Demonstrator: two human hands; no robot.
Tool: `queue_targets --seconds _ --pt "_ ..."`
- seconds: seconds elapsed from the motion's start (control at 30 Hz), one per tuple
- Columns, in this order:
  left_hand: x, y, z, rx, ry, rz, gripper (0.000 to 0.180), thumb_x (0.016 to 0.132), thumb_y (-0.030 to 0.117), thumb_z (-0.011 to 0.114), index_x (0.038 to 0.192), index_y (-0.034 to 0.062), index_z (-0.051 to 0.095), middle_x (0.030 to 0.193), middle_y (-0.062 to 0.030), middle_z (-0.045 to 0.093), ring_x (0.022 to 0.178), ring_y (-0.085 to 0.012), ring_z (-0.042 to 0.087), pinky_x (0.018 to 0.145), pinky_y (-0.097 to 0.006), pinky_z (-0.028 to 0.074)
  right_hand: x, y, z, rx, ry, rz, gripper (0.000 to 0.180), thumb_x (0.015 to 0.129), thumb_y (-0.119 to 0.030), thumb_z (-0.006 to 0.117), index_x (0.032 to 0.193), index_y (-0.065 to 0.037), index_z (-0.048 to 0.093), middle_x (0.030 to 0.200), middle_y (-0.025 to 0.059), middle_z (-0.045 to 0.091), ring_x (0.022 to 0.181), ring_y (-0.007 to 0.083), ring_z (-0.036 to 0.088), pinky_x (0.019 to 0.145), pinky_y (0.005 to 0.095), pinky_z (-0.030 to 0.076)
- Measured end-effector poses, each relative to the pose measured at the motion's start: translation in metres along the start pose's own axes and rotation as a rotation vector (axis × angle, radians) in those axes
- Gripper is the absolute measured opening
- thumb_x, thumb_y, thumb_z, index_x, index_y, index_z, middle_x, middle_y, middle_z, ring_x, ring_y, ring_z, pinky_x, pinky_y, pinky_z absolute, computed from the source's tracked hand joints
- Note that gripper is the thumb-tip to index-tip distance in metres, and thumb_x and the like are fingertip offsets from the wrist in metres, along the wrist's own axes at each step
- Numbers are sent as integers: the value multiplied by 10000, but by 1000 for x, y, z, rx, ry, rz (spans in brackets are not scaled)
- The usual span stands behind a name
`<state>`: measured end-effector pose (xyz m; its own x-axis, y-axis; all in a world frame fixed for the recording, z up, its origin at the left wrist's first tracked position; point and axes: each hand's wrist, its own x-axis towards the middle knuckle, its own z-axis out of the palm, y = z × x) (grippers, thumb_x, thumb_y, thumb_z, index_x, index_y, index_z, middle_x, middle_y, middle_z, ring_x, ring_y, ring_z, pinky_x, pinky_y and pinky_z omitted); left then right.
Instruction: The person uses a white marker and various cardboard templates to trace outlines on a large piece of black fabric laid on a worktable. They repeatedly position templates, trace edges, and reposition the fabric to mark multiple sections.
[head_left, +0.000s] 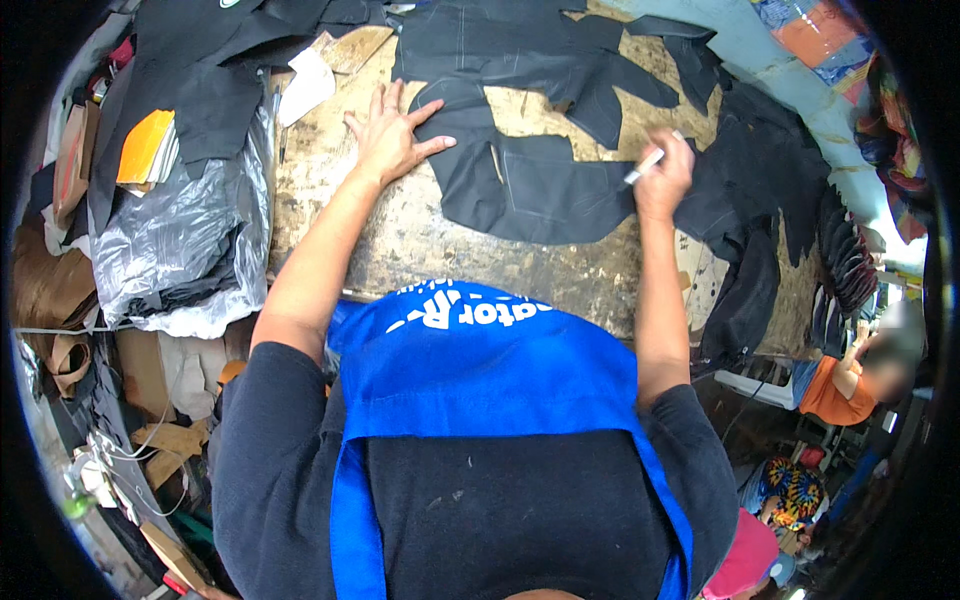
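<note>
A black sheet of fabric or leather with cut-out edges lies flat on the worn wooden table in front of me. Thin pale outlines are drawn across it. My left hand rests with fingers spread, partly on bare wood, its fingertips and thumb at the sheet's left edge. Toward the sheet's right end, my right hand grips a slim white marking pen, slanted with its lower tip at the black surface. The fingers around the pen are slightly blurred.
More black pieces cover the table's far side, and others pile up at the right. On the left are a clear plastic bag and an orange-covered paper stack. A white scrap lies far left. Other people are at right.
</note>
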<state>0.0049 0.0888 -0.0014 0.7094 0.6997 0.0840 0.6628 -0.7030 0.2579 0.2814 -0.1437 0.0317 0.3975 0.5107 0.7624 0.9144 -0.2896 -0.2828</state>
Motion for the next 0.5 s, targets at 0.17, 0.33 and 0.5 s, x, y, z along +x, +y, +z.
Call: queue_targets --seconds 0.17,0.33,0.5 --pt "9 -12 0 48 -38 71 671 699 641 610 1304 397 451 1476 -143 225 1374 -361 131 931 -773 99 -18 -120 57 555 -373 -252 200 674 43 608 855 -42 594 975 117 624 940 298 616 819 363 501" --pt "8 -17 0 -91 249 29 552 723 387 705 1233 250 545 1378 -115 398 1312 -323 301 959 -655 229 -37 -148 74 554 -460 -404 158 687 -16 595 833 -72 570 862 112 584 951 341 592 815 381 513" --pt "-27 -1 0 -269 257 314 336 774 333 646 1060 158 627 1159 -22 567 1145 -190 491 978 -592 243 -49 -155 68 441 -522 -361 166 684 -46 622 844 -78 590 890 109 607 976 345 584 831 393 500"
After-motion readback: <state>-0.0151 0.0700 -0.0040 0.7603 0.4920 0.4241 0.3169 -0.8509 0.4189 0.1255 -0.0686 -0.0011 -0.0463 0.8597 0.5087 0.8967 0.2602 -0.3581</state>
